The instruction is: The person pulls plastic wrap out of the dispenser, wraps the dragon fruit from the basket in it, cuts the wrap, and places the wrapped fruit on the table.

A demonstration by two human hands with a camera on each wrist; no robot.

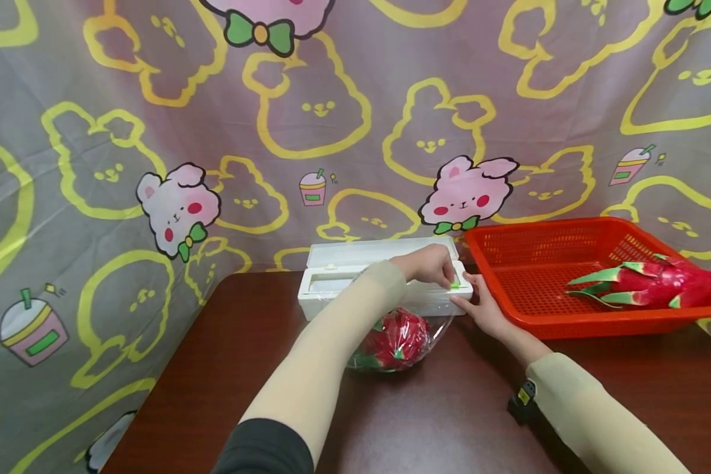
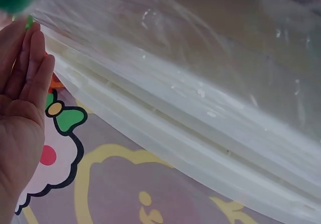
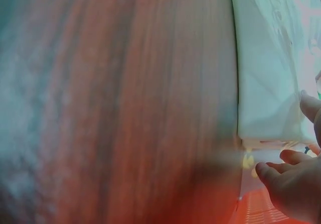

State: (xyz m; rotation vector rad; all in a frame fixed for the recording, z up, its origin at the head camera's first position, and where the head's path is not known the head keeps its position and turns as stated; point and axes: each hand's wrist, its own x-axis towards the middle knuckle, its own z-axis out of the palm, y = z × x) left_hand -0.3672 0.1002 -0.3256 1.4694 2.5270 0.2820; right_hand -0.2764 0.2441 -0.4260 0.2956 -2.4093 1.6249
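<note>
A white cling film dispenser (image 1: 385,297) lies near the back of the table with its lid raised. My left hand (image 1: 428,264) reaches across to the dispenser's right end and pinches the small green slide cutter (image 1: 455,286) on its top edge. My right hand (image 1: 484,308) grips that same end, thumb on the front face and fingers round the corner. Clear film (image 2: 215,78) stretches out of the dispenser toward the front. A red dragon fruit (image 1: 398,339) with green tips sits under the film, partly hidden by my left forearm.
To the right stands a red plastic basket (image 1: 524,319) with another dragon fruit (image 1: 666,283) lying in it. Behind the dark brown wooden table (image 1: 231,368) hangs a curtain (image 1: 355,138) printed with cartoon rabbits, close to the raised lid.
</note>
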